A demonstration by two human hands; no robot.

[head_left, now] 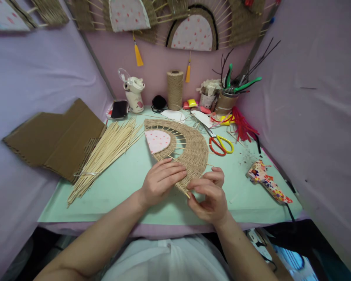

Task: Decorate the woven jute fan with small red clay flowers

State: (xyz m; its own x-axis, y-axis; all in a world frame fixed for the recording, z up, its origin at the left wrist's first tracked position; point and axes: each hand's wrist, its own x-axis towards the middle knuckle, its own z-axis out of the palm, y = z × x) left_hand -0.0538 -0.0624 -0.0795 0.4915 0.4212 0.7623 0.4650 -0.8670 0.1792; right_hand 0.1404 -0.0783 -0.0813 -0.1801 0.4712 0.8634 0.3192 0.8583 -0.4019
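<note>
A half-round woven twine fan [196, 146] on thin sticks lies on the green tabletop [119, 203]. A white, pink-dotted fabric half circle [158, 141] covers its inner part. My left hand [163, 180] rests flat across the fan's near end, fingers stretched out over the weave. At the near right corner my right hand [209, 195] is closed, thumb and forefinger pinching the tip of a stick that pokes out of the woven edge. Several stick ends also show along the fan's outer rim, one near my right fingers.
Left lie a bundle of thin sticks [105, 156] and folded cardboard [58, 136]. Scissors [219, 144] lie beyond the fan; a patterned glue gun [267, 181] is at right. Along the back stand a twine spool [174, 90], black yarn [159, 103] and a tool pot [226, 103].
</note>
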